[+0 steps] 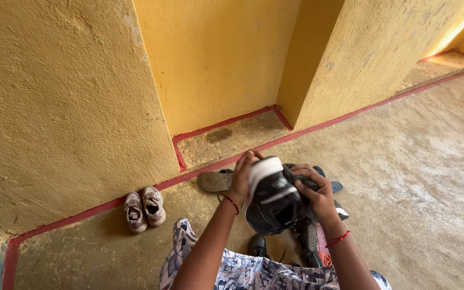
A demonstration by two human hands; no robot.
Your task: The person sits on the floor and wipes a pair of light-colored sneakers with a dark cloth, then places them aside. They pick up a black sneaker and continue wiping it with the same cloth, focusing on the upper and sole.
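Observation:
I hold a black sneaker with a white toe (271, 196) up in front of me with both hands. My left hand (241, 174) grips its toe end from the left. My right hand (318, 193) clasps its right side near the opening. Each wrist wears a red thread band. Below the shoe, other dark shoes (258, 245) lie on the floor by my patterned clothing.
A pair of small pale sneakers (144, 207) stands against the yellow wall (65, 118). A tan sandal (214, 180) and a blue one (336, 186) lie beyond my hands. A red-painted strip (226, 124) borders a recess in the wall. Concrete floor (414, 177) stretches right.

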